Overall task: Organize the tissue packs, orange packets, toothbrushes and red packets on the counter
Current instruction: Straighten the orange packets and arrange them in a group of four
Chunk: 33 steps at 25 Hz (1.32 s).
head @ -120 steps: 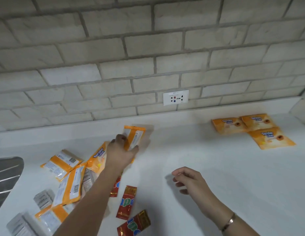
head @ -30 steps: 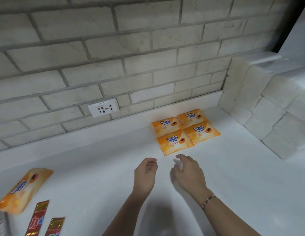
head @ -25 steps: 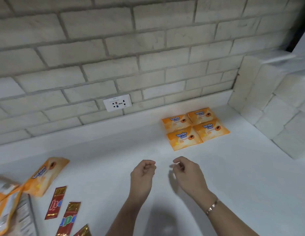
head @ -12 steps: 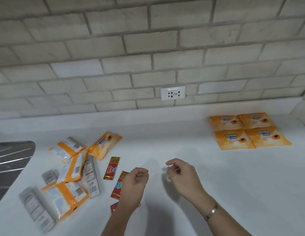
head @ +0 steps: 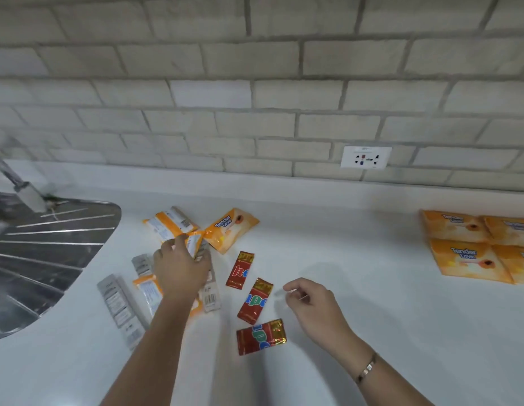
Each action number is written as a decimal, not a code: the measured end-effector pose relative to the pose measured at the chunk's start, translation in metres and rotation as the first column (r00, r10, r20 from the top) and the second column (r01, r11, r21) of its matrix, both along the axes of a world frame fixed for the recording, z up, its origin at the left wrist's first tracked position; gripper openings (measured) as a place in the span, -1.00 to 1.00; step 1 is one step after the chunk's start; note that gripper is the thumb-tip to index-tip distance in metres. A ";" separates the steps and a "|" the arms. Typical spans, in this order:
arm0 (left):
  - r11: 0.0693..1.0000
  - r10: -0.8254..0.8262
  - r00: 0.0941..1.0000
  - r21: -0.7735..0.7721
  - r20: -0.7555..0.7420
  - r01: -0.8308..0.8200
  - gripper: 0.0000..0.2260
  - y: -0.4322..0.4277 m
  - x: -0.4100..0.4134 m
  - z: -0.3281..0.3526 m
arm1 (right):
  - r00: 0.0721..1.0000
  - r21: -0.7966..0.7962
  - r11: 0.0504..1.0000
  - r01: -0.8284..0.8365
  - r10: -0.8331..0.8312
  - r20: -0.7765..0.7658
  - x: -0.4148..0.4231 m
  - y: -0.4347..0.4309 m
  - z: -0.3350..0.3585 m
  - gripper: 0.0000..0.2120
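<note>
You had four orange packets (head: pixel 460 253) laid in a block at the right of the table (head: pixel 372 332), while your left hand (head: pixel 181 268) held one more packet (head: pixel 196 240) in its grip over the mixed pile (head: pixel 145 290), your right hand (head: pixel 312 303) hung loosely curled and empty, and the red packets (head: pixel 255 300) lay unsorted.

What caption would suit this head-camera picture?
Left hand grips an orange packet from the pile; four sorted packets lie at right.

Before you, "Tender Love" reads on the flat orange plastic packet (head: pixel 230 230) at centre frame and on the four-square group of orange packets (head: pixel 462 260) at right; the red foil sachets (head: pixel 255 300) show only partial letters.
</note>
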<state>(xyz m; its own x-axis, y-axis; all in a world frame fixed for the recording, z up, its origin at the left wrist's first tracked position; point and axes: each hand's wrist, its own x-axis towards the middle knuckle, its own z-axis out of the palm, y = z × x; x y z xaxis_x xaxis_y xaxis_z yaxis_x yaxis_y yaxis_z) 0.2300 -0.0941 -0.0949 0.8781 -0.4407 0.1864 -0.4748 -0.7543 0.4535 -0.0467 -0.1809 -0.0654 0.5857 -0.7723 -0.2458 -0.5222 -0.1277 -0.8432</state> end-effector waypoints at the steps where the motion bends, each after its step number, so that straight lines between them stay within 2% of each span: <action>1: 0.987 0.024 0.998 0.160 -0.051 -0.016 -0.32 -0.003 0.020 -0.005 | 1.000 0.015 1.000 -0.007 0.007 -0.008 0.003 0.003 0.001 -0.84; 3: 0.928 0.055 0.969 0.370 -0.241 0.039 -0.12 -0.008 0.044 -0.014 | 1.000 0.055 0.998 -0.015 0.016 -0.022 0.008 0.006 0.001 -0.85; 4: 0.907 0.063 0.949 0.415 -0.308 0.074 -0.08 -0.010 0.051 -0.020 | 0.999 0.062 0.998 -0.016 0.018 -0.029 0.009 0.007 0.000 -0.85; 6: 0.893 0.058 0.941 0.439 -0.333 0.101 -0.10 -0.011 0.059 -0.028 | 0.999 0.065 0.998 -0.015 0.017 -0.033 0.009 0.006 -0.001 -0.84; 10: 0.955 0.058 0.961 0.297 -0.269 0.025 -0.26 -0.011 0.057 -0.019 | 0.999 0.061 0.998 0.001 0.001 -0.033 0.004 0.001 -0.004 -0.85; 13: 0.982 0.033 0.987 0.186 -0.155 -0.003 -0.31 -0.002 0.031 0.004 | 0.999 0.025 1.000 0.002 -0.001 -0.033 0.000 -0.004 -0.002 -0.85; 15: 0.999 -0.049 0.985 -0.029 -0.164 0.045 -0.37 0.003 -0.002 0.020 | 1.000 0.035 0.999 0.010 -0.010 -0.014 -0.002 -0.007 -0.001 -0.84; 16: 0.983 -0.109 0.958 -0.175 -0.266 0.063 -0.43 0.004 -0.024 0.033 | 1.000 0.051 0.998 0.022 -0.023 0.013 -0.003 -0.010 -0.001 -0.83; 17: 0.946 -0.187 0.888 -0.322 -0.420 0.046 -0.52 0.002 -0.048 0.045 | 0.998 0.078 0.996 0.041 -0.045 0.053 -0.004 -0.011 0.000 -0.83; 19: 0.844 -0.383 0.605 -0.530 -0.698 -0.077 -0.68 -0.004 -0.095 0.061 | 0.982 0.169 0.981 0.099 -0.124 0.144 -0.006 -0.016 0.002 -0.85; 20: 0.810 -0.462 0.467 -0.573 -0.754 -0.124 -0.68 -0.008 -0.113 0.061 | 0.968 0.231 0.964 0.129 -0.174 0.183 -0.007 -0.018 0.004 -0.88; 21: 0.782 -0.531 0.350 -0.605 -0.772 -0.147 -0.62 -0.013 -0.128 0.058 | 0.949 0.303 0.940 0.159 -0.230 0.217 -0.009 -0.020 0.006 -0.90; 23: 0.727 -0.640 0.091 -0.640 -0.763 -0.250 -0.53 -0.021 -0.156 0.060 | 0.913 0.438 0.882 0.174 -0.312 0.264 -0.016 -0.024 0.007 -0.82; 24: 0.713 -0.666 -0.030 -0.623 -0.746 -0.322 -0.55 -0.024 -0.170 0.065 | 0.901 0.481 0.863 0.153 -0.322 0.290 -0.022 -0.027 0.007 -0.76; 25: 0.707 -0.677 -0.106 -0.603 -0.728 -0.371 -0.59 -0.024 -0.180 0.067 | 0.893 0.509 0.852 0.123 -0.318 0.317 -0.027 -0.028 0.006 -0.72; 27: 0.709 -0.682 -0.162 -0.590 -0.713 -0.387 -0.60 -0.027 -0.197 0.066 | 0.873 0.527 0.844 0.094 -0.325 0.365 -0.041 -0.031 0.004 -0.69; 30: 0.730 -0.662 -0.138 -0.591 -0.737 -0.342 -0.60 -0.034 -0.212 0.055 | 0.839 0.498 0.854 0.155 -0.380 0.390 -0.063 -0.040 0.004 -0.79; 33: 0.782 -0.616 -0.162 -0.572 -0.771 -0.247 -0.58 -0.048 -0.227 0.045 | 0.792 0.483 0.842 0.242 -0.458 0.403 -0.082 -0.051 0.006 -0.83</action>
<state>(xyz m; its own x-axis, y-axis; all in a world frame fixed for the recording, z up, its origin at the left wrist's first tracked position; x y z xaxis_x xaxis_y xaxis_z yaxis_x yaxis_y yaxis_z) 0.0027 -0.1420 -0.0502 0.1444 -0.8670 -0.4769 0.6968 -0.2531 0.6711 -0.1286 -0.2315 -0.0590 0.4152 -0.8486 -0.3278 0.0282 0.3721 -0.9278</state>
